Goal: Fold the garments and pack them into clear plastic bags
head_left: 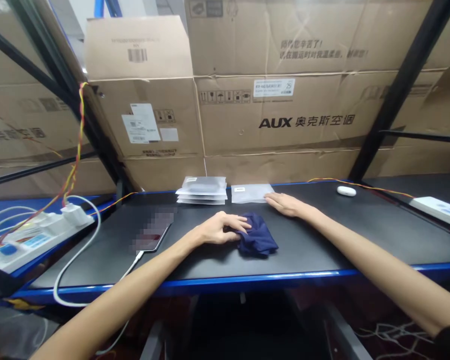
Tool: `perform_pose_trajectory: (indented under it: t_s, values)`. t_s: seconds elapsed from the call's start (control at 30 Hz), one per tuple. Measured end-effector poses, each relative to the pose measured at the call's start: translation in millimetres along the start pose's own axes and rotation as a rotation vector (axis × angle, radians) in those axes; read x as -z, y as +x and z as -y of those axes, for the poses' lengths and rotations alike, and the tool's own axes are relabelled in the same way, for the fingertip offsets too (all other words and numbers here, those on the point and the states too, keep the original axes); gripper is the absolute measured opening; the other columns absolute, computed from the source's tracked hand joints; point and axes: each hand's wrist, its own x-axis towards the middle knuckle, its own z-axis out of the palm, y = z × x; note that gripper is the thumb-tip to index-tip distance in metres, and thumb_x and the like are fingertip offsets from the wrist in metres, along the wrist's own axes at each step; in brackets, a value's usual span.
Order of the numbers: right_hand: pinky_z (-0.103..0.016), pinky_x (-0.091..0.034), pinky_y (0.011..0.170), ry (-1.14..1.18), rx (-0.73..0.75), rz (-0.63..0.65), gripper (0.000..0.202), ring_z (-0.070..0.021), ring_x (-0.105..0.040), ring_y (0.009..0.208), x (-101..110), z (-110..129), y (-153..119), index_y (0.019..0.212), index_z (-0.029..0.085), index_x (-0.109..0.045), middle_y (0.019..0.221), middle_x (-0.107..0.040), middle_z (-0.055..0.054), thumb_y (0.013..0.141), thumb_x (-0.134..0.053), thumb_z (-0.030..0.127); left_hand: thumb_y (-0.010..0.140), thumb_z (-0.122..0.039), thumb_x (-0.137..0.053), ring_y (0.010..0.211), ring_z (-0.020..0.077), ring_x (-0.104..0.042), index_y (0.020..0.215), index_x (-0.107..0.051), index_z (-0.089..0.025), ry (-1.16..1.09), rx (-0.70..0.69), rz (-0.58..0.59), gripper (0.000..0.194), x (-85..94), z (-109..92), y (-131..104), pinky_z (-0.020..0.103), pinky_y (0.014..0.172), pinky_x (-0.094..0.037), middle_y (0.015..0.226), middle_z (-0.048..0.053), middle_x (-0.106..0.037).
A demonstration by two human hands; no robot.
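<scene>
A crumpled navy blue cloth (260, 237) lies on the black tabletop in front of me. My left hand (223, 227) has its fingers and thumb closed on the cloth's left side. Farther back, a flat frosted plastic pouch (249, 194) with a small white label lies on the surface. My right hand (285, 204) rests at that pouch's right corner, fingers stretched out and lying flat. Left of it sits a stack of several similar frosted pouches (201, 187), the top one bearing a label.
A phone (159, 235) with a white charging cable (97, 220) lies at left, near a power strip (41, 237) with plugs. A white oval case (346, 191) and another power strip (440, 210) are at right. Cardboard (228, 125) walls the back; black posts (393, 95) flank it.
</scene>
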Motion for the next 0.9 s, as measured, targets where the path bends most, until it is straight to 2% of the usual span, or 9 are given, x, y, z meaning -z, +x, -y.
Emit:
perform_pose_trajectory:
  t_s: [0.2, 0.3, 0.4, 0.5, 0.57, 0.63, 0.73, 0.9]
  values:
    - [-0.048, -0.038, 0.112, 0.019, -0.034, -0.066, 0.049, -0.0289, -0.052, 0.131, -3, -4, 1, 0.132, 0.025, -0.059, 0.139, -0.059, -0.008, 0.102, -0.027, 0.047, 0.089, -0.029, -0.063, 0.127, 0.0241, -0.057, 0.115, -0.072, -0.024, 0.122, 0.012, -0.037, 0.028, 2.1, -2, 0, 0.038, 0.11, -0.043, 0.126, 0.007, -0.068]
    - [-0.048, -0.035, 0.115, 0.045, -0.037, -0.13, 0.049, -0.0269, -0.048, 0.135, 3, 3, -6, 0.137, 0.025, -0.055, 0.144, -0.056, -0.006, 0.102, -0.028, 0.047, 0.087, -0.035, -0.064, 0.118, 0.0243, -0.062, 0.126, -0.064, -0.025, 0.319, 0.105, -0.139, 0.04, -0.3, -3, 1, 0.036, 0.104, -0.047, 0.124, 0.007, -0.068]
    - [-0.046, -0.039, 0.112, 0.128, -0.038, -0.191, 0.049, -0.0275, -0.054, 0.13, 13, 19, -19, 0.132, 0.023, -0.06, 0.139, -0.06, -0.007, 0.101, -0.032, 0.047, 0.084, -0.039, -0.064, 0.105, 0.0263, -0.066, 0.128, -0.058, -0.022, 0.479, 0.223, -0.213, 0.047, -1.7, -3, 1, 0.038, 0.093, -0.052, 0.115, 0.009, -0.07]
    - [-0.045, -0.047, 0.103, 0.183, -0.03, -0.169, 0.046, -0.0296, -0.064, 0.117, 20, 39, -32, 0.123, 0.023, -0.068, 0.128, -0.068, -0.006, 0.1, -0.036, 0.048, 0.08, -0.024, -0.06, 0.099, 0.0251, -0.067, 0.122, -0.06, -0.021, 0.454, 0.214, -0.202, 0.042, 1.9, -1, 0, 0.036, 0.086, -0.053, 0.115, 0.009, -0.07]
    - [-0.043, -0.051, 0.098, 0.186, 0.005, -0.152, 0.043, -0.0293, -0.067, 0.11, 21, 52, -39, 0.117, 0.023, -0.071, 0.121, -0.072, -0.005, 0.1, -0.039, 0.046, 0.075, -0.013, -0.056, 0.105, 0.0236, -0.066, 0.116, -0.064, -0.02, 0.393, 0.146, -0.171, 0.043, 6.7, 1, -2, 0.034, 0.089, -0.052, 0.121, 0.008, -0.068]
    - [-0.041, -0.052, 0.096, 0.177, 0.045, -0.15, 0.038, -0.0281, -0.069, 0.107, 19, 63, -42, 0.115, 0.024, -0.072, 0.118, -0.073, -0.005, 0.098, -0.043, 0.043, 0.072, -0.009, -0.054, 0.111, 0.0233, -0.064, 0.111, -0.068, -0.021, 0.39, 0.08, -0.128, 0.043, 11.2, 1, -3, 0.035, 0.096, -0.049, 0.124, 0.007, -0.067]
    - [-0.041, -0.053, 0.094, 0.149, 0.058, -0.166, 0.034, -0.0272, -0.07, 0.104, 16, 75, -44, 0.114, 0.025, -0.073, 0.115, -0.074, -0.004, 0.097, -0.046, 0.039, 0.076, -0.013, -0.059, 0.112, 0.0237, -0.063, 0.108, -0.071, -0.022, 0.455, 0.033, -0.076, 0.036, 14.0, -1, -2, 0.037, 0.102, -0.045, 0.119, 0.006, -0.07]
    - [-0.039, -0.055, 0.089, 0.103, -0.054, -0.273, 0.03, -0.0268, -0.072, 0.097, 12, 84, -50, 0.107, 0.024, -0.074, 0.106, -0.077, -0.005, 0.095, -0.047, 0.034, 0.084, -0.027, -0.062, 0.096, 0.0212, -0.067, 0.102, -0.073, -0.023, 0.503, 0.13, -0.136, 0.022, 3.8, -9, 9, 0.031, 0.089, -0.05, 0.106, 0.005, -0.072]
